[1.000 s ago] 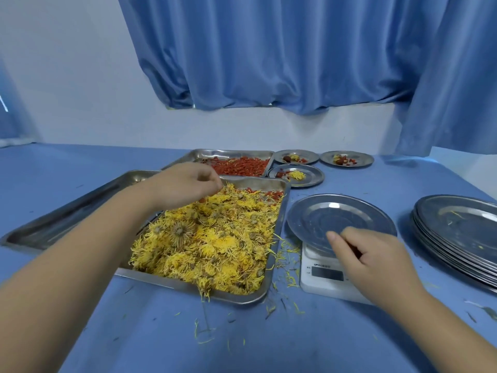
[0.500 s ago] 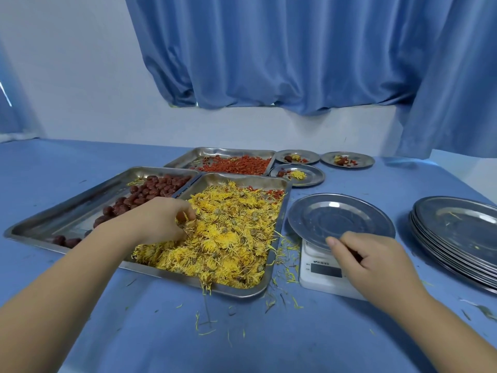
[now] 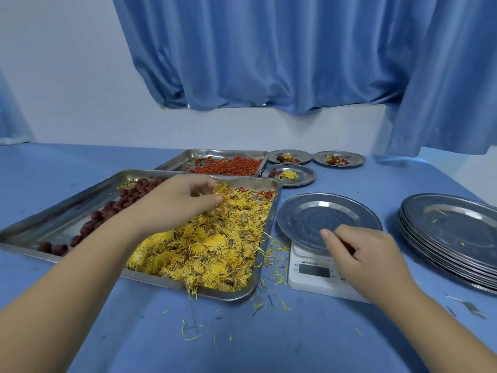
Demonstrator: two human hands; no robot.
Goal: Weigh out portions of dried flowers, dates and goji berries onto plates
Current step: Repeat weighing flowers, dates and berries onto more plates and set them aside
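Note:
Yellow dried flowers [image 3: 215, 246] fill a steel tray [image 3: 228, 294] in front of me. My left hand [image 3: 177, 203] hovers over the tray's far end, fingers pinched on a clump of flowers. Dark red dates [image 3: 113, 208] lie in a tray [image 3: 53, 222] to the left, and goji berries [image 3: 228, 168] in a tray behind. An empty steel plate [image 3: 309, 216] rests on a white scale [image 3: 312, 275]. My right hand [image 3: 365, 254] sits at the plate's near rim, fingers curled; something dark shows under them.
Three small plates with mixed portions [image 3: 289, 157] [image 3: 339, 158] [image 3: 289, 175] stand behind the scale. A stack of empty plates [image 3: 457, 238] lies at the right. Loose petals [image 3: 193, 332] litter the blue table. A blue curtain hangs behind.
My left hand went from the tray's far end to its left side, then back up to the far end with a clump of flowers. The right hand stayed at the plate.

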